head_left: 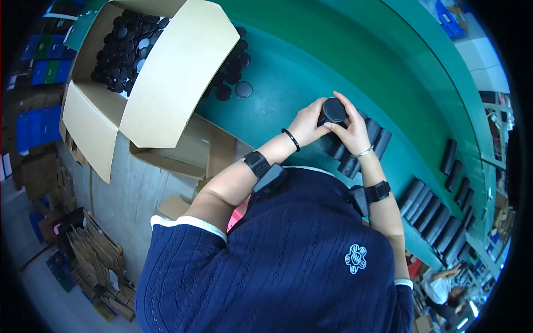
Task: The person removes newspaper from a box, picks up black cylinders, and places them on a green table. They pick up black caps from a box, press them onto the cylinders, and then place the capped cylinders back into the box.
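Note:
Between both hands stands a black cylinder with a round black cap [334,110] on its top end, held above the green work surface. My left hand [308,123] is closed round its left side. On the other side my right hand [354,132] grips it, thumb near the cap's lower edge and fingers along the far right. Right behind and below that hand lie several black tubes [380,142], partly hidden by it. Several loose black round caps [243,89] lie on the surface to the left of my hands.
A cardboard box [177,72] full of black caps [130,47] stands at the far left. Another open cardboard box [183,145] is below it. More black tubes [433,216] lie in a row at the right. A raised green edge [422,83] bounds the far side. A person [441,288] is at the lower right.

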The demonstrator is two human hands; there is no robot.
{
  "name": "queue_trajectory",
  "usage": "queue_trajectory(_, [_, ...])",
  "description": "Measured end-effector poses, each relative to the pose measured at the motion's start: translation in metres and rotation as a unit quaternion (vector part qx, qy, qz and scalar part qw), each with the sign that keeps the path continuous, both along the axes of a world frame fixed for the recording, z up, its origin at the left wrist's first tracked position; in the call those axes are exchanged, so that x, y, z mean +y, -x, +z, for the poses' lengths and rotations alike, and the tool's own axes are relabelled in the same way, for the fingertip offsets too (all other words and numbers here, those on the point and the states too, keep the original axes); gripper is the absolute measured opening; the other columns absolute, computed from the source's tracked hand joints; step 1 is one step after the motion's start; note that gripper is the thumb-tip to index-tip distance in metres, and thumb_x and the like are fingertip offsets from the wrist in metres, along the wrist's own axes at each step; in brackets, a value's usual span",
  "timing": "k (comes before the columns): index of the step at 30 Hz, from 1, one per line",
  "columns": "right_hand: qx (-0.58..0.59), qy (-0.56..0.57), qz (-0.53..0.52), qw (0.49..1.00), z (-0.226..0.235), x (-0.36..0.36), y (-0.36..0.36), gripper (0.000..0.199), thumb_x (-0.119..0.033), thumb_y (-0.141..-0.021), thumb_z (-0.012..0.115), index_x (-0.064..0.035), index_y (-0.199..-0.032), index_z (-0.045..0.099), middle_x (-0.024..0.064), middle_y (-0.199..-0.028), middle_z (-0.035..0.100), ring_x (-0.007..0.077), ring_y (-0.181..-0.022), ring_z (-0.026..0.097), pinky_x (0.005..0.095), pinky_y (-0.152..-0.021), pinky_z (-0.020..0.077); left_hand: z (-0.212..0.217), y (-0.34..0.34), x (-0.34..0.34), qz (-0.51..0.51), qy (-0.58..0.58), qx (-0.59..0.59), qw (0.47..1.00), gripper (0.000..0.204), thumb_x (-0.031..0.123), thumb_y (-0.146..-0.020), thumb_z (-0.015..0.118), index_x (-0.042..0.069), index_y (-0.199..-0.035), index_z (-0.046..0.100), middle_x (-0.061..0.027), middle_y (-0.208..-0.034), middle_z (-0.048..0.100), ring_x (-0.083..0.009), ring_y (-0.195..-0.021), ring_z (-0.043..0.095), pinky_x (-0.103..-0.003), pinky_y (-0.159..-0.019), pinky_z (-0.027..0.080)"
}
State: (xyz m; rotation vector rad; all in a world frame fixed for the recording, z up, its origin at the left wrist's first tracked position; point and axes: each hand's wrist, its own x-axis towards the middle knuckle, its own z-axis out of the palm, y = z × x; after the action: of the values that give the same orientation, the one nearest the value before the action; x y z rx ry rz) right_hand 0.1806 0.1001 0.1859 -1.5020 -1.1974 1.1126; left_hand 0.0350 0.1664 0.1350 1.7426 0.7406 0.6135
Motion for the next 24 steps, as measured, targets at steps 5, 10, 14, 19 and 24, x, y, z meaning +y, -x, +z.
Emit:
queue_trajectory(5, [-0.219, -0.062, -0.018, 0.974, -0.004, -0.001, 0.004, 0.061, -0.002, -0.068, 0.075, -0.0046, -0.123, 0.049, 0.0139, -0.121, 0.055, 0.0243, -0.112, 0.055, 0.0335, -0.089, 0.0478, 0.002, -0.004, -0.001, 0.014, -0.063, 0.012, 0.998, 0.061, 0.021, -0.071, 0.070, 0.000, -0.121, 0.043, -0.0238, -0.107, 0.058, -0.0419, -0.097, 0.057, -0.045, -0.081, 0.049])
queue_trajectory(10, [-0.119, -0.002, -0.006, 0.993, -0.003, -0.001, -0.003, 0.063, -0.005, -0.066, 0.077, -0.0048, -0.123, 0.050, 0.0134, -0.117, 0.056, 0.0238, -0.105, 0.058, 0.0315, -0.086, 0.0477, 0.004, 0.001, 0.004, -0.007, -0.071, 0.003, 0.997, 0.059, 0.017, -0.069, 0.068, 0.000, -0.121, 0.045, -0.0236, -0.102, 0.060, -0.0412, -0.094, 0.060, -0.044, -0.078, 0.050])
queue_trajectory(14, [-0.050, -0.002, 0.015, 0.999, 0.007, -0.007, -0.002, 0.065, 0.002, -0.072, 0.075, -0.0038, -0.130, 0.045, 0.0070, -0.123, 0.050, 0.0162, -0.113, 0.052, 0.0300, -0.096, 0.0447, 0.009, 0.004, 0.006, -0.052, -0.049, -0.005, 0.997, 0.057, 0.021, -0.071, 0.072, 0.001, -0.118, 0.047, -0.0219, -0.108, 0.059, -0.0406, -0.098, 0.057, -0.046, -0.083, 0.048])
queue_trajectory(19, [0.046, 0.030, 0.020, 0.998, -0.004, -0.009, -0.014, 0.074, -0.002, -0.071, 0.077, -0.0057, -0.136, 0.041, 0.0070, -0.128, 0.043, 0.0176, -0.121, 0.045, 0.0303, -0.098, 0.0433, 0.007, -0.003, 0.010, -0.042, -0.090, -0.032, 0.995, 0.062, 0.019, -0.068, 0.076, 0.002, -0.120, 0.046, -0.0198, -0.115, 0.057, -0.0381, -0.105, 0.055, -0.044, -0.087, 0.046])
queue_trajectory(24, [-0.050, -0.009, 0.081, 0.995, 0.000, 0.000, -0.017, 0.074, -0.005, -0.071, 0.077, -0.0070, -0.137, 0.043, 0.0073, -0.131, 0.039, 0.0177, -0.123, 0.041, 0.0310, -0.098, 0.0423, 0.005, 0.010, 0.017, -0.077, -0.030, -0.041, 0.996, 0.070, 0.021, -0.069, 0.078, 0.003, -0.128, 0.044, -0.0180, -0.121, 0.055, -0.0351, -0.111, 0.055, -0.041, -0.090, 0.046])
